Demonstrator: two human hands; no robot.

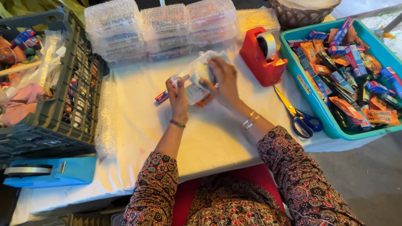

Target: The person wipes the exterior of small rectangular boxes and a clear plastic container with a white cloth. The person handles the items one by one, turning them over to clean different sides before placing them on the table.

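My left hand (179, 97) and my right hand (222, 80) both grip a small packet wrapped in bubble wrap (197, 76) over the white table (138, 125). The left hand pinches its near left end; the right hand presses on top from the right. Under the packet lie a thin red and blue packet (161, 97) and an orange one (204, 101). I wear bangles on the right wrist and a thread band on the left.
Stacked bubble-wrapped bundles (163, 29) line the far edge. A red tape dispenser (263, 58) and blue-handled scissors (299, 117) sit right. A teal tub (312, 100) holds several small packets. A grey crate (63, 113) and a blue tape dispenser (50, 170) stand left.
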